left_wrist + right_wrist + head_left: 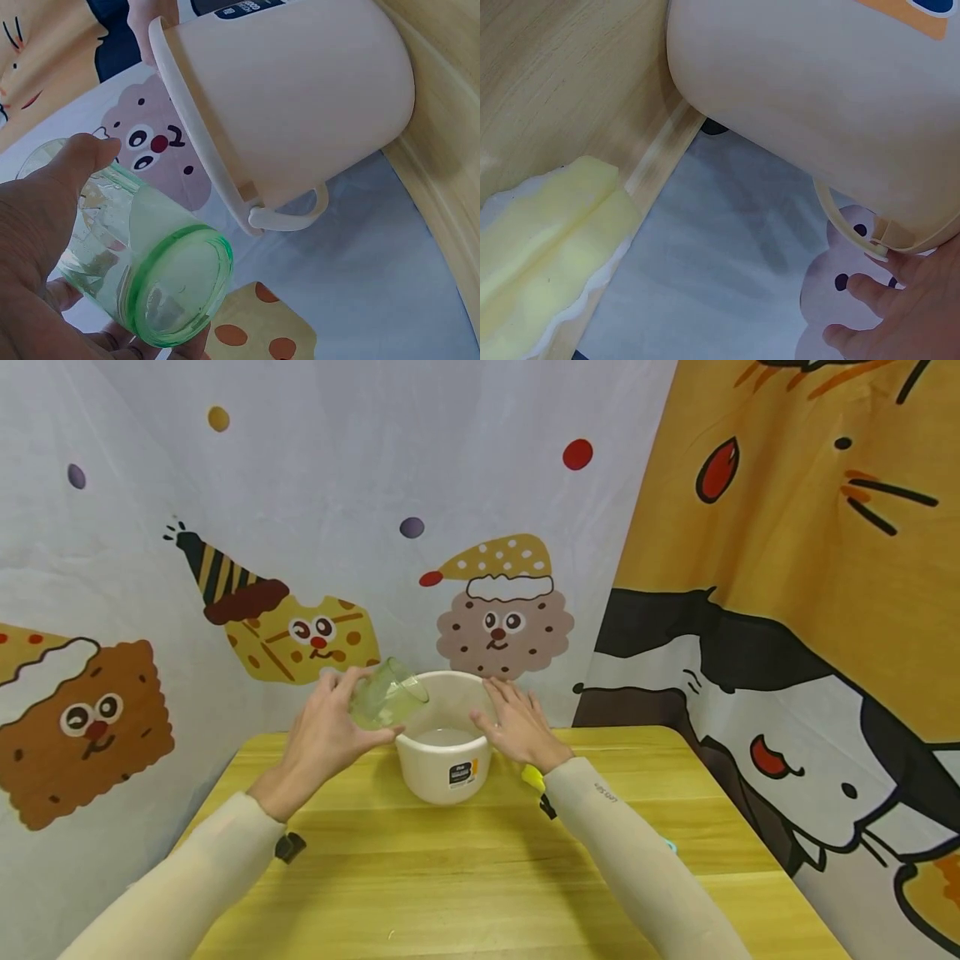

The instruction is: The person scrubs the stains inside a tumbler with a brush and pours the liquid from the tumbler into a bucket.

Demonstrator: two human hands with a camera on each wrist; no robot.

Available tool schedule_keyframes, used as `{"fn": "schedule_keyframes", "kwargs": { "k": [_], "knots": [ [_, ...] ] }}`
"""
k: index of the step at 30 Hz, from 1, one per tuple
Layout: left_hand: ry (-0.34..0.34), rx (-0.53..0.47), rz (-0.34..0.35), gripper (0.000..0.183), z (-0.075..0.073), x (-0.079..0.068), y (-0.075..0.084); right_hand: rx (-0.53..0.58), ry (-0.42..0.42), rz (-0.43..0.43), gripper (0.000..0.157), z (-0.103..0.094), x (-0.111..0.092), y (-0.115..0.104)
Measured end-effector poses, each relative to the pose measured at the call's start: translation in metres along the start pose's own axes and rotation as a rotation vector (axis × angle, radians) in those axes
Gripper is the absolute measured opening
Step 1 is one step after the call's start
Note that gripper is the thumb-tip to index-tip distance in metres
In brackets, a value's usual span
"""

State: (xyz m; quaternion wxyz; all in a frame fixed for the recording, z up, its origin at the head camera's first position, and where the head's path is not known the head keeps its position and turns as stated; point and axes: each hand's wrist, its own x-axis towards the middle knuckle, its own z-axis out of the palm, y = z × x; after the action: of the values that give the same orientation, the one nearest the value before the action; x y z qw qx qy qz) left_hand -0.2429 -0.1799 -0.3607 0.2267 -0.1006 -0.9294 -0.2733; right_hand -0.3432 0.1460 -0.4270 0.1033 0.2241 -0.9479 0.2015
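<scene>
My left hand (322, 727) grips a clear green glass (386, 695), tilted with its mouth toward the right over the rim of a white bucket (442, 777). In the left wrist view, the thumb and fingers wrap round the glass (150, 255), its thick base facing the camera. Upright on the table, the bucket bears a dark label and has a handle (296, 217). Its inside shows a pale surface; whether that is liquid, I cannot tell. My right hand (521, 722) rests on the bucket's right rim, its fingers fairly straight near the handle joint in the right wrist view.
A yellow item with a wavy white edge (555, 247) lies right of the bucket, partly hidden by my right arm in the head view. The wooden table (435, 893) meets a cartoon-printed cloth (487, 443) behind. A small blue thing (670, 845) peeks from behind the right sleeve.
</scene>
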Motion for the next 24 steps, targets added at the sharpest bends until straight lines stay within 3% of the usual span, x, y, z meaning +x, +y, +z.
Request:
{"fn": "schedule_keyframes", "kwargs": {
  "k": [24],
  "knots": [
    [-0.002, 0.019, 0.001, 0.086, -0.005, 0.016, -0.002, 0.004, -0.006, -0.001, 0.084, 0.001, 0.001, 0.001]
  ]
}}
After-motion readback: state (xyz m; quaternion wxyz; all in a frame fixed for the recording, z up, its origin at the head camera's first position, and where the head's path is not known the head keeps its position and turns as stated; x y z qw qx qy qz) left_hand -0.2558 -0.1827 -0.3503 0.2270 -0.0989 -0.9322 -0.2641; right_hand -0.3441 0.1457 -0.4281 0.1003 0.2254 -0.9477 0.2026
